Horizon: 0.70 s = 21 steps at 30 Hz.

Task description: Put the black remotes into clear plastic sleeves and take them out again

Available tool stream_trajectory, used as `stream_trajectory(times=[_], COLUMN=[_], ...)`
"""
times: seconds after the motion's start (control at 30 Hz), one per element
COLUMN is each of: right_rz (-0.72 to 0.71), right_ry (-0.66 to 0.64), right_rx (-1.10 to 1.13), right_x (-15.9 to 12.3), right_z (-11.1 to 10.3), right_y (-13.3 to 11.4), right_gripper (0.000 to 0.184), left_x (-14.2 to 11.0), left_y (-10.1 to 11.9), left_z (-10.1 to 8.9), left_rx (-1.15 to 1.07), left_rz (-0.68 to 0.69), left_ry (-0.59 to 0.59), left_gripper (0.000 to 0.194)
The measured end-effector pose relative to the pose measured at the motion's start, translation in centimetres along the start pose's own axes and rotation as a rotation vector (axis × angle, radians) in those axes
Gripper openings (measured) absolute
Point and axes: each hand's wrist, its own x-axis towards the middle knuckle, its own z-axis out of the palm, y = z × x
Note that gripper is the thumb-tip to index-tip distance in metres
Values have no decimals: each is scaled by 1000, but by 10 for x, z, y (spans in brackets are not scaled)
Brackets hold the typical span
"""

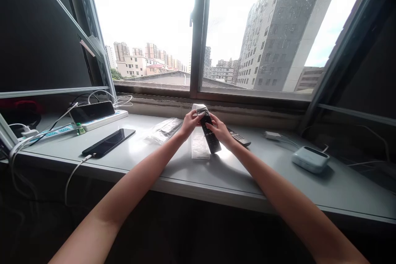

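A black remote control (213,140) is held tilted above the desk, its buttons facing me. My right hand (220,129) grips it along its right side, with the thumb on the button face. At its upper end my left hand (189,124) is closed, pinching a clear plastic sleeve (202,109) that covers that end. Beneath the hands, a flat clear plastic strip (200,148) lies on the desk; whether it joins the sleeve I cannot tell. A second remote control (239,137) rests behind my right wrist, partly hidden. Crumpled clear plastic bags (165,128) lie left of my left hand.
On the left of the desk (173,169) lie a black phone (108,142) with a charging cable and another phone (93,111) on a power strip (102,122). To the right are a pale blue box-shaped device (310,159) and a white plug (272,135). A window stands behind.
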Motion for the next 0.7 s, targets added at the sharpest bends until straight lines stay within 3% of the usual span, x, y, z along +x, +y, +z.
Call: stream_trajectory(times=[0.17,0.27,0.47,0.57,0.7], right_rz=[-8,26,74,93,133], right_ry=[102,137,-88,-179,-151], right_rx=[55,148,262,206,184], right_x=[3,3,-4,-8,-8], right_z=[-3,-6,0,6,8], right_y=[3,-1,-13,-13,-12], right_gripper=[54,52,45,42,34], left_x=[0,-1,-1,-1,-2], left_y=[1,3,11,14,16], left_z=[-1,2,-1,-6,-9], left_rx=[153,112,-251,-360,-421], left_rz=[71,14,-124,-143,-102], left_ry=[-42,-114,-145,-82,-55], left_gripper=[31,32,53,41,26])
